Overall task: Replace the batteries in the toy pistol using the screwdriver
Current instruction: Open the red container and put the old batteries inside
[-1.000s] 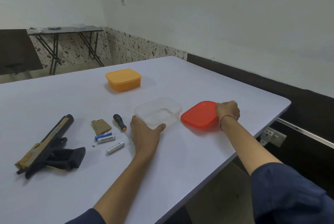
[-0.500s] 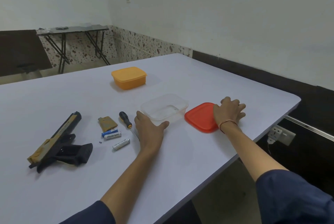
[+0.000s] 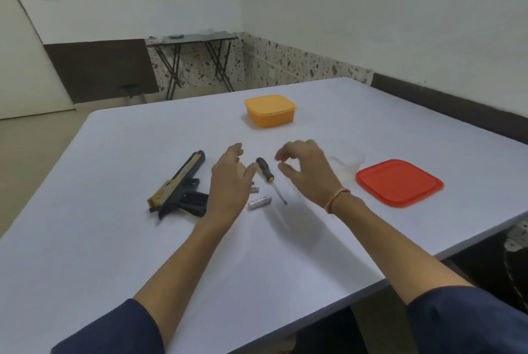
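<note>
Both hands hover empty: the left hand (image 3: 228, 182) spread, the right hand (image 3: 308, 173) loosely curled. Between them lies one screwdriver (image 3: 265, 169) (light and stiff; best taken by its dark handle). Two small, likely slippery batteries (image 3: 259, 203) show, perhaps more hidden. One toy pistol (image 3: 177, 182), probably light plastic, lies left on the bench (image 3: 114, 239).

I read even, soft indoor light; faint shadows on the table (image 3: 285, 262); right hand (image 3: 310, 175) motion-blurred; frame edges bow.

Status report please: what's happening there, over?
Left hand and right hand open, empty. Screwdriver lies between them, toy pistol untouched. Nothing in the way.
</note>
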